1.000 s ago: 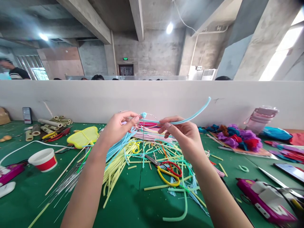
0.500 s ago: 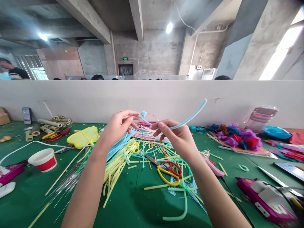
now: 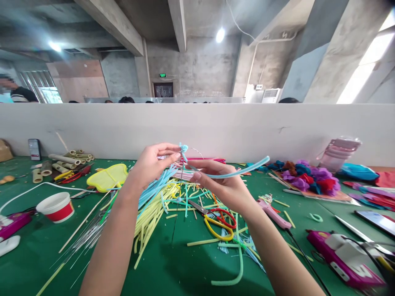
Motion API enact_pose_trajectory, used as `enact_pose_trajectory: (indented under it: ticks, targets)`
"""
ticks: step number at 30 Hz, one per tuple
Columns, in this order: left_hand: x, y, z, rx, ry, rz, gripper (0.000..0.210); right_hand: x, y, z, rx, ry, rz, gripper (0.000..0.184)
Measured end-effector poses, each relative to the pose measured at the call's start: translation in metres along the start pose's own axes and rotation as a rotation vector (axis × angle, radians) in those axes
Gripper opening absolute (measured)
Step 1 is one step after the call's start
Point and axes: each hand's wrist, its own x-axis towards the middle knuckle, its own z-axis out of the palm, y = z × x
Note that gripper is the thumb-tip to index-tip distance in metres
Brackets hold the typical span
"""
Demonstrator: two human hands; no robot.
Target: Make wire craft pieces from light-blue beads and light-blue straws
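My left hand (image 3: 152,164) pinches, thumb against fingers, beside a small light-blue fuzzy knot (image 3: 184,148) at the top of a thin wire stem (image 3: 175,222). The stem hangs down above the table, with a smaller blue bit (image 3: 179,200) partway along it. A light-blue pipe cleaner (image 3: 247,169) is gripped in my right hand (image 3: 220,179), its free end sticking out to the right. Its other end runs towards the knot; the fingers partly hide where they meet. A fine bent wire (image 3: 197,151) arches from the knot above my right fingers.
Below the hands lie scissors (image 3: 219,224) and bundles of yellow pipe cleaners (image 3: 154,222). A paper cup (image 3: 57,207), a yellow net shape (image 3: 108,177) and bamboo pieces (image 3: 66,160) stand left. To the right are a pink glue gun (image 3: 274,213), a power strip (image 3: 342,259) and coloured pompoms (image 3: 311,176).
My right hand has shifted slightly left and down, closer to the stem. The pipe cleaner's free end has dropped lower, and a blue end now shows above the knot.
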Motion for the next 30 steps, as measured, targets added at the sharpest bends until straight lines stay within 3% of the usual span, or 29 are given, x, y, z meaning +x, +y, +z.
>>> enact_pose_trajectory:
  ticks: [5, 11, 18, 24, 30]
  targets:
    - [0.000, 0.002, 0.001, -0.041, 0.014, -0.021, 0.027, -0.001, 0.000, -0.002, 0.005, 0.021, -0.045, 0.018]
    - [0.000, -0.001, -0.001, -0.055, -0.072, -0.021, 0.032, 0.000, 0.000, 0.000, -0.069, 0.008, -0.048, 0.023]
    - [0.001, 0.003, 0.001, -0.102, 0.026, -0.057, 0.036, -0.001, 0.001, 0.001, -0.061, 0.027, -0.063, 0.026]
    - [0.003, -0.006, 0.001, 0.044, 0.186, 0.012, 0.037, 0.002, 0.001, 0.000, -0.050, 0.080, -0.057, 0.025]
    - [0.015, -0.025, -0.004, 0.083, 0.153, 0.074, 0.030, 0.007, 0.003, -0.016, -0.143, 0.191, -0.023, 0.033]
